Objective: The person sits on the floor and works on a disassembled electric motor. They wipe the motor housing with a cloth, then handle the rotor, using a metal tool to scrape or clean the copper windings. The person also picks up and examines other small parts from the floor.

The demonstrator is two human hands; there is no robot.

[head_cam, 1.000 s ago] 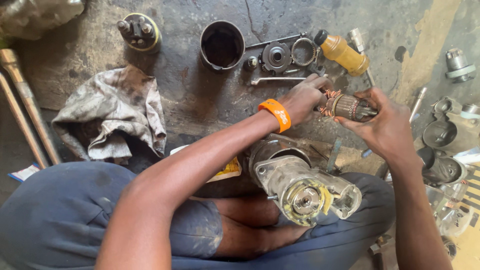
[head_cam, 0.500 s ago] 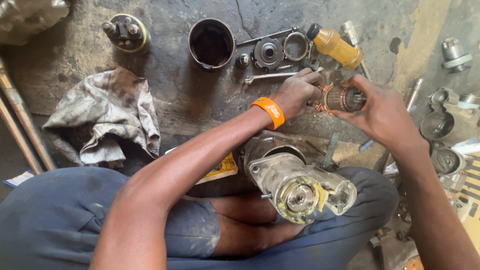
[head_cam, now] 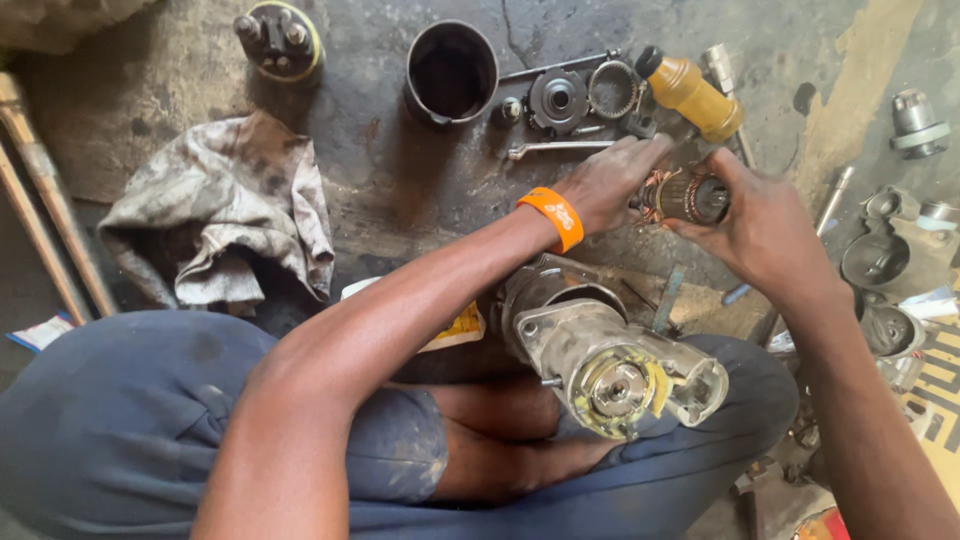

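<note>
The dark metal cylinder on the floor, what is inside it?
The dark metal cylinder stands upright with its mouth open; only dark inner wall shows, nothing visibly inside. Its bottom is lost in shadow.

Both hands hold a copper-wound armature (head_cam: 688, 195) above the stained floor (head_cam: 400, 190): left hand (head_cam: 610, 185) at its near end, right hand (head_cam: 760, 225) cupping it. A grey starter housing (head_cam: 600, 350) rests on the lap; a dirty rag (head_cam: 225, 215) lies left.

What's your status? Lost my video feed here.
Both hands, left hand and right hand, gripping copper-wound armature. Starter housing rests at lap. Nothing blocking.
</note>
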